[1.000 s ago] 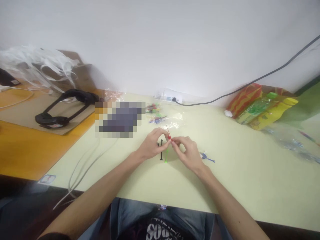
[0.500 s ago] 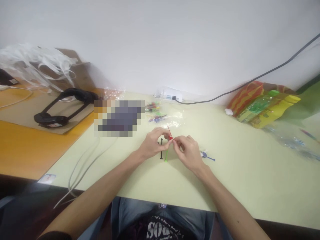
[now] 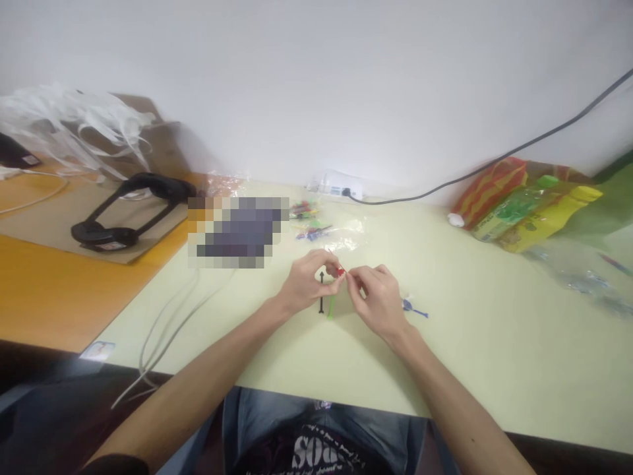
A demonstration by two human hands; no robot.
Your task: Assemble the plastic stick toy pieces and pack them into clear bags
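Between my two hands is a small red plastic piece (image 3: pixel 341 271) with a thin stem sticking up and to the left. My left hand (image 3: pixel 311 280) pinches it between thumb and fingers. The fingertips of my right hand (image 3: pixel 376 293) are closed at its right side, touching or very near the left fingertips. Below my left hand a black arrow-shaped stick (image 3: pixel 322 297) lies on the table, with a green stick (image 3: pixel 331 307) beside it. A blue piece (image 3: pixel 418 311) lies just right of my right hand, partly hidden by it.
Colourful small pieces (image 3: pixel 306 211) and clear plastic wrap (image 3: pixel 349 234) lie beyond my hands. A blurred-out dark object (image 3: pixel 240 231) is at left, near a black frame-like device (image 3: pixel 133 211) on cardboard. Snack bags (image 3: pixel 537 211) stand at right. A power strip (image 3: pixel 336 183) sits against the wall.
The stem of the red piece leans further left than before. Both hands stay pinched together at nearly the same spot; the whole view has shifted slightly.
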